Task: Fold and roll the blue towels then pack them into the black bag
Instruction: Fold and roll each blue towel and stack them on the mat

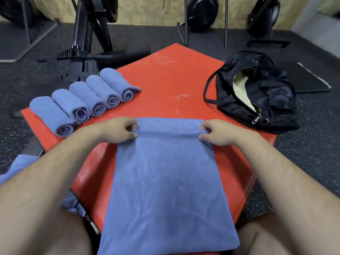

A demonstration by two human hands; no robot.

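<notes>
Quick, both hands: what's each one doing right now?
Left hand: pinching the far edge of the flat towel.
Right hand: pinching the same edge.

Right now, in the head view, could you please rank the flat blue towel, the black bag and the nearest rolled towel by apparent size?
1. flat blue towel, though it lies closest to the camera, which enlarges it.
2. black bag.
3. nearest rolled towel, clearly smallest.
</notes>
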